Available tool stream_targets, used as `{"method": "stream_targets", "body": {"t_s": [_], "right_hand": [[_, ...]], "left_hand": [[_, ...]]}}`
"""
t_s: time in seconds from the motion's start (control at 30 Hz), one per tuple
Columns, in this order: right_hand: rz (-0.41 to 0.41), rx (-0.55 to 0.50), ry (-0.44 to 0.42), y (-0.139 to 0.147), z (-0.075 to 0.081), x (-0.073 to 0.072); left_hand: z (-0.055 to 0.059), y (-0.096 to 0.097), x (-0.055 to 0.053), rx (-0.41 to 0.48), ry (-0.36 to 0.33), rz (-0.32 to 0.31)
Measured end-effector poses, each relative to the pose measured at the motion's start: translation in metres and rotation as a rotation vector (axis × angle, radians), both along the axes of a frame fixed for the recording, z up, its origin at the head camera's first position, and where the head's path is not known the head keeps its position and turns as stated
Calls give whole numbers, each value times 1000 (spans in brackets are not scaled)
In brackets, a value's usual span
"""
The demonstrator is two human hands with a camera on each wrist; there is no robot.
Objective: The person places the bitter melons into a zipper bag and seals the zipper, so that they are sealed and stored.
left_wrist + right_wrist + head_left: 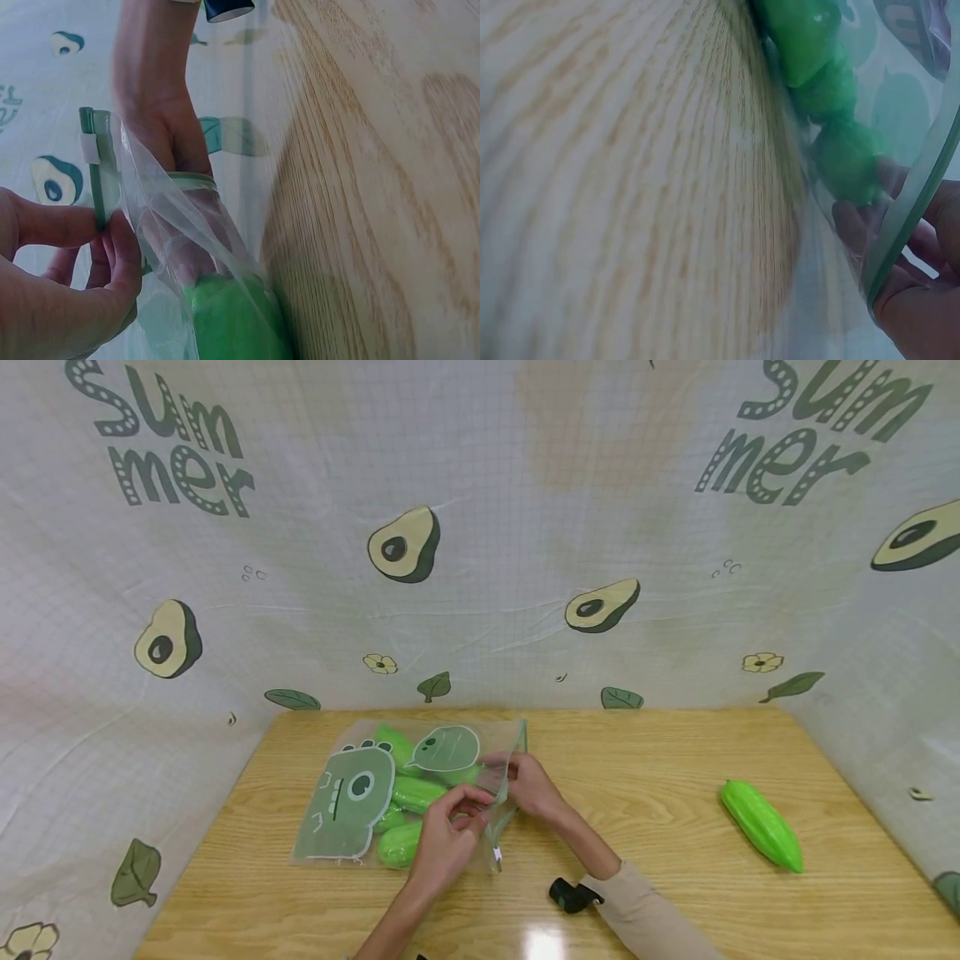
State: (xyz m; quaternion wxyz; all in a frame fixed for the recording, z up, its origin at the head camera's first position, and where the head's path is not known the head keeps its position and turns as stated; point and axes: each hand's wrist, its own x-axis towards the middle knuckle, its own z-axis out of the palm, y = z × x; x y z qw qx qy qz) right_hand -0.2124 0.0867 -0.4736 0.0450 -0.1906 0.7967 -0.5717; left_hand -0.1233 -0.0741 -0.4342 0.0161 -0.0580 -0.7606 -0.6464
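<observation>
A clear zip bag (442, 735) with green cartoon prints lies on the wooden table, several bright green cucumbers (420, 795) inside it. My left hand (448, 835) pinches the edge of the bag's mouth near its green zip strip (96, 172) and white slider. Through the opening reaches my right hand (528, 785), its fingers (849, 225) inside the film. They lie around the near end of one cucumber (849, 161), seen through the plastic. Another cucumber (761, 825) lies by itself on the table, well to the right of both hands.
The wooden table (637, 760) is enclosed at the back and sides by a pale curtain (510, 568) with avocado prints. A black wrist camera (572, 896) sits by the right sleeve (645, 910).
</observation>
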Motion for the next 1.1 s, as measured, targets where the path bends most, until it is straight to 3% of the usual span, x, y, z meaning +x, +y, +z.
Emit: {"method": "stream_targets", "body": {"t_s": [0.67,1.1], "right_hand": [[7,19,-17,9,1,5],[-28,53,40,20,11,13]], "left_hand": [[0,1,1,21,-8,-5],[-1,0,0,22,-16,-18]]}}
